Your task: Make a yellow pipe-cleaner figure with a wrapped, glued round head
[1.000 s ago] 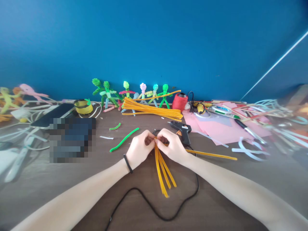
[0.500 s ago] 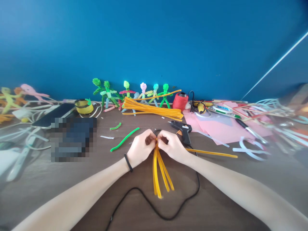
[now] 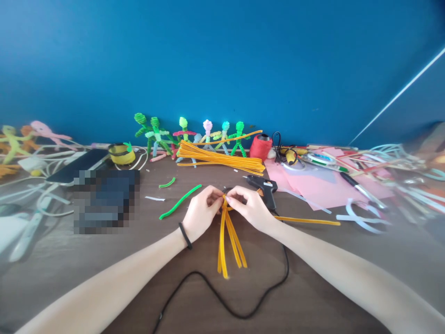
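Head view, room: I'm looking onto a plain blue wall [image 3: 222, 60], a pale line slanting across its right side.
Worktop: a brown, dull-surfaced worktop [image 3: 139, 264] is stretching out below the wall, its far side and both ends carrying clutter.
Back row: small figures [image 3: 155, 132] of coiled fuzzy wire, green, pink and bluish, are standing near the wall; a loose bundle [image 3: 222, 159] of straight orange-yellow stems is lying before them.
Right side: smooth pink sheets [image 3: 313, 188] are lying flat under a pen [image 3: 352, 184], with a curled white strip [image 3: 359, 217] just beside.
Left side: a dark phone [image 3: 80, 166] is lying among white cables, and a blurred-out dark object [image 3: 116, 199] is sitting near it.
Near my fingers: a black glue gun [image 3: 267, 186] is resting beyond the right hand, a black cord [image 3: 239, 317] is snaking below, and a fuzzy green stem [image 3: 181, 202] is lying beside the left hand.
Bunch: the orange-yellow bunch [image 3: 222, 239] is hanging between my hands, velvety strands fanning toward me from a gathered top.
Fingers: my left hand [image 3: 202, 209] and right hand [image 3: 252, 211] are pinching that top together.
Lone strand: one orange stem [image 3: 309, 221] is poking out past the right wrist; whether it's joining the bunch, I'm not able to tell.
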